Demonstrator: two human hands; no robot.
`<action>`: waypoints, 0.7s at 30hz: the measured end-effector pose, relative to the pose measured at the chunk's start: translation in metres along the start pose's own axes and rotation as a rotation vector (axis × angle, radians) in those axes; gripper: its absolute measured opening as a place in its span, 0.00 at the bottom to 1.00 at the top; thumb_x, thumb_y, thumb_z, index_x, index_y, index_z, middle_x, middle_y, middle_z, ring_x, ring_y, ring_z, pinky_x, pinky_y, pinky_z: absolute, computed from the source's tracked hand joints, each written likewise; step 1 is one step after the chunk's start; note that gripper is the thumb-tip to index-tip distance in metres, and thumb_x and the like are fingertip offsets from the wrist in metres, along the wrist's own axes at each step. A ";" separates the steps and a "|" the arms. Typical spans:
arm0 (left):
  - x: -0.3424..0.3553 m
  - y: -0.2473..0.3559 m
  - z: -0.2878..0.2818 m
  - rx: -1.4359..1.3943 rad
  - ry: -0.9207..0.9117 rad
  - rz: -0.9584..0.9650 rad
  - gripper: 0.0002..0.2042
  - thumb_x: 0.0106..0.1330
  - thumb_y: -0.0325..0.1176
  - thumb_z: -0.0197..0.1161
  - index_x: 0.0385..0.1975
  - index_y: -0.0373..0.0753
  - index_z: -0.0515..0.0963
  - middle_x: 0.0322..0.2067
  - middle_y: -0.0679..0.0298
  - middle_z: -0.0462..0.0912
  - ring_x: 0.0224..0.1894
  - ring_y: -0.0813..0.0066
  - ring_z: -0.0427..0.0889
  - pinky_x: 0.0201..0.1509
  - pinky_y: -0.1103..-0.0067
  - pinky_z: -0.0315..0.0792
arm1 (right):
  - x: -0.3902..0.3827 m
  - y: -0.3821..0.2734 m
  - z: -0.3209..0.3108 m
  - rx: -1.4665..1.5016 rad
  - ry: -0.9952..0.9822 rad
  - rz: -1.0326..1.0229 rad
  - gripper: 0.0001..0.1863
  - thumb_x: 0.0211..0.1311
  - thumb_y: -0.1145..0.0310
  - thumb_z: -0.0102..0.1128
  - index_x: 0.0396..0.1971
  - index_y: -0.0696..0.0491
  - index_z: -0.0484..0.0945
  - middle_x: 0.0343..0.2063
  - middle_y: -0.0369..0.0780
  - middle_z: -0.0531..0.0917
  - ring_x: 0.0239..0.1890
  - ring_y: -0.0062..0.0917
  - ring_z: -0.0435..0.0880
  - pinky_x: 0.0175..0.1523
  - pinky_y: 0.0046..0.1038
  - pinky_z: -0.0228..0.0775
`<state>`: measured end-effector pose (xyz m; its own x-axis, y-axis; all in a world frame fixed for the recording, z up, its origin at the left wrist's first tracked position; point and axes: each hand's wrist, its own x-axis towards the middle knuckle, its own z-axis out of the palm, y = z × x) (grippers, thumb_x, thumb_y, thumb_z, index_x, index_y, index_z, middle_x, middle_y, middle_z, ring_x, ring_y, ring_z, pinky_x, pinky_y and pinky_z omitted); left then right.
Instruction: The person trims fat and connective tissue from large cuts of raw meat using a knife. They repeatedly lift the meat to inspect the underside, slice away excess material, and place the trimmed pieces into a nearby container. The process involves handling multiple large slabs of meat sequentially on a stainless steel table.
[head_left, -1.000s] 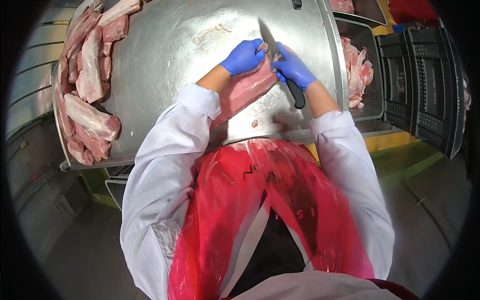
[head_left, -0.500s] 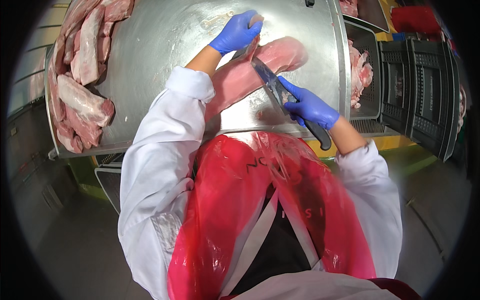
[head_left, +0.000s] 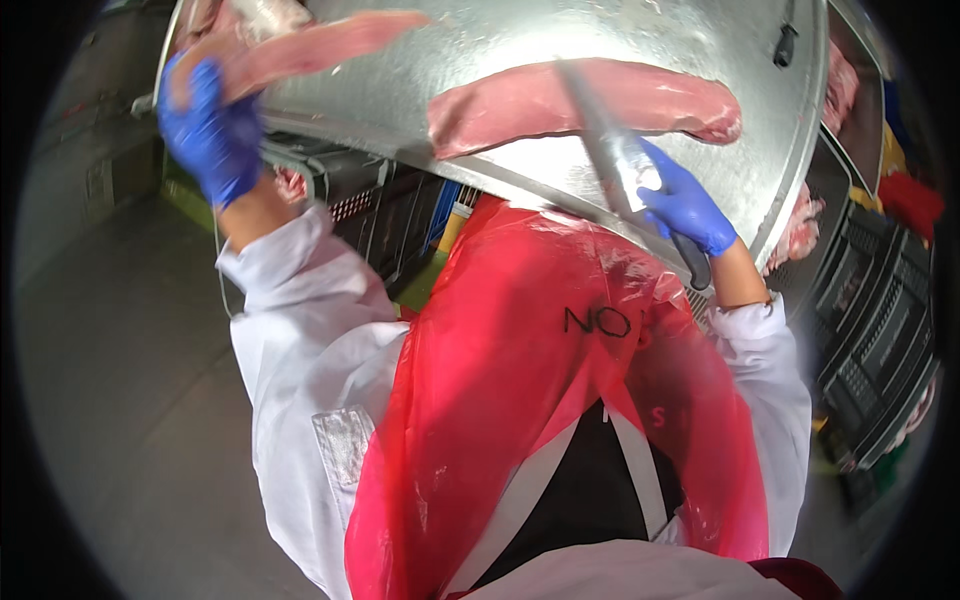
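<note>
My left hand [head_left: 212, 135], in a blue glove, is closed on one end of a long thin strip of meat [head_left: 335, 48]. It holds the strip up at the table's left edge, and the free end points right. My right hand [head_left: 690, 205], also blue-gloved, grips the black handle of a knife [head_left: 605, 135]. The blade, smeared by motion, slants up and left over a long pink piece of meat [head_left: 500, 105] lying across the metal table [head_left: 400, 115]. Whether the blade touches that meat, I cannot tell.
More meat [head_left: 265, 15] lies at the table's far left. A black-handled tool [head_left: 786, 45] rests near the far right edge. Dark crates [head_left: 870, 320] stand to the right, with meat trimmings [head_left: 797, 235] beside the table. Another dark crate [head_left: 370, 215] sits below the front edge.
My left hand has swung left and nearer with the strip, which is now apart from the large piece. My view has turned left. The knife stays in my right hand.
</note>
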<state>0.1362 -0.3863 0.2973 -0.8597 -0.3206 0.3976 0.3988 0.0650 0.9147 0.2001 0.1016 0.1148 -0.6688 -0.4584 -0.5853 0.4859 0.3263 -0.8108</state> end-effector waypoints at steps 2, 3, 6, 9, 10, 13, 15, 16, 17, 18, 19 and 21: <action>-0.018 0.031 -0.074 0.196 0.020 0.156 0.08 0.71 0.30 0.58 0.41 0.30 0.75 0.38 0.58 0.79 0.41 0.68 0.78 0.51 0.72 0.73 | 0.003 0.006 -0.009 0.029 0.100 -0.019 0.32 0.66 0.73 0.59 0.69 0.52 0.63 0.31 0.36 0.81 0.21 0.15 0.77 0.24 0.20 0.69; -0.027 0.046 -0.118 0.281 0.056 0.129 0.08 0.71 0.31 0.61 0.38 0.32 0.76 0.36 0.61 0.78 0.38 0.72 0.79 0.46 0.76 0.74 | 0.001 0.002 -0.012 0.088 0.130 -0.037 0.33 0.65 0.73 0.61 0.70 0.53 0.63 0.30 0.35 0.80 0.22 0.15 0.77 0.24 0.19 0.69; -0.079 0.050 -0.219 0.462 0.162 -0.082 0.07 0.72 0.32 0.61 0.38 0.35 0.76 0.34 0.63 0.78 0.36 0.75 0.77 0.43 0.79 0.72 | 0.007 0.017 -0.019 0.134 0.246 -0.071 0.33 0.64 0.73 0.63 0.69 0.53 0.63 0.29 0.35 0.79 0.23 0.16 0.76 0.24 0.20 0.70; -0.151 0.035 -0.382 1.389 0.153 -0.571 0.23 0.66 0.44 0.67 0.48 0.27 0.77 0.43 0.51 0.83 0.45 0.61 0.82 0.54 0.69 0.75 | 0.024 0.020 -0.020 0.124 0.230 -0.142 0.32 0.64 0.73 0.63 0.68 0.53 0.64 0.28 0.36 0.79 0.22 0.16 0.76 0.24 0.21 0.70; -0.181 0.013 -0.381 2.041 -0.107 -0.405 0.26 0.67 0.45 0.66 0.55 0.28 0.74 0.51 0.49 0.81 0.52 0.59 0.81 0.56 0.69 0.74 | 0.031 0.015 -0.024 0.080 0.241 -0.161 0.32 0.64 0.73 0.63 0.68 0.53 0.64 0.28 0.36 0.79 0.22 0.16 0.76 0.24 0.21 0.70; -0.144 -0.054 -0.181 1.414 -0.175 -0.184 0.32 0.57 0.44 0.73 0.57 0.30 0.72 0.53 0.45 0.78 0.55 0.49 0.79 0.58 0.66 0.74 | 0.043 0.022 -0.027 0.039 0.317 -0.164 0.30 0.65 0.72 0.61 0.67 0.53 0.65 0.28 0.37 0.80 0.24 0.18 0.78 0.26 0.23 0.73; -0.150 -0.084 -0.070 1.162 -0.394 -0.143 0.32 0.51 0.42 0.76 0.54 0.32 0.74 0.51 0.48 0.78 0.50 0.49 0.79 0.57 0.66 0.74 | 0.064 0.029 -0.030 0.034 0.333 -0.201 0.30 0.65 0.70 0.61 0.66 0.52 0.65 0.29 0.39 0.81 0.25 0.20 0.80 0.28 0.26 0.75; -0.164 -0.108 -0.044 1.204 -0.497 0.021 0.35 0.51 0.46 0.75 0.56 0.33 0.73 0.53 0.44 0.77 0.56 0.46 0.76 0.61 0.63 0.71 | 0.069 0.019 -0.021 -0.038 0.355 -0.161 0.30 0.66 0.69 0.61 0.67 0.52 0.65 0.30 0.40 0.81 0.27 0.23 0.81 0.29 0.28 0.76; -0.174 -0.138 -0.019 1.303 -0.644 -0.031 0.42 0.49 0.52 0.76 0.61 0.35 0.69 0.57 0.40 0.73 0.60 0.42 0.72 0.64 0.58 0.68 | 0.072 0.008 -0.010 -0.113 0.414 -0.124 0.30 0.66 0.67 0.60 0.67 0.52 0.64 0.30 0.41 0.81 0.28 0.25 0.82 0.31 0.30 0.78; -0.183 -0.165 -0.003 1.261 -0.641 -0.046 0.46 0.47 0.55 0.76 0.63 0.36 0.67 0.60 0.40 0.71 0.62 0.40 0.70 0.66 0.56 0.66 | 0.077 0.008 -0.004 -0.158 0.462 -0.206 0.32 0.65 0.65 0.59 0.68 0.52 0.63 0.35 0.45 0.83 0.31 0.29 0.84 0.34 0.33 0.79; -0.190 -0.187 0.010 1.232 -0.622 -0.064 0.49 0.45 0.58 0.76 0.66 0.36 0.65 0.62 0.40 0.68 0.64 0.38 0.68 0.67 0.54 0.64 | 0.080 -0.003 -0.003 -0.187 0.424 -0.185 0.34 0.64 0.65 0.60 0.70 0.52 0.62 0.38 0.49 0.84 0.37 0.35 0.85 0.40 0.35 0.79; -0.196 -0.206 0.046 1.220 -0.534 -0.153 0.55 0.40 0.61 0.77 0.68 0.39 0.63 0.65 0.42 0.65 0.66 0.38 0.65 0.68 0.52 0.62 | 0.080 -0.021 -0.010 -0.244 0.388 -0.136 0.40 0.61 0.64 0.61 0.73 0.51 0.58 0.45 0.55 0.85 0.47 0.48 0.86 0.53 0.39 0.77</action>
<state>0.2078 -0.2934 0.0345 -0.9999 -0.0123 0.0095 -0.0086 0.9474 0.3199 0.1310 0.0662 0.0850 -0.9006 -0.1827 -0.3943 0.2640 0.4907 -0.8304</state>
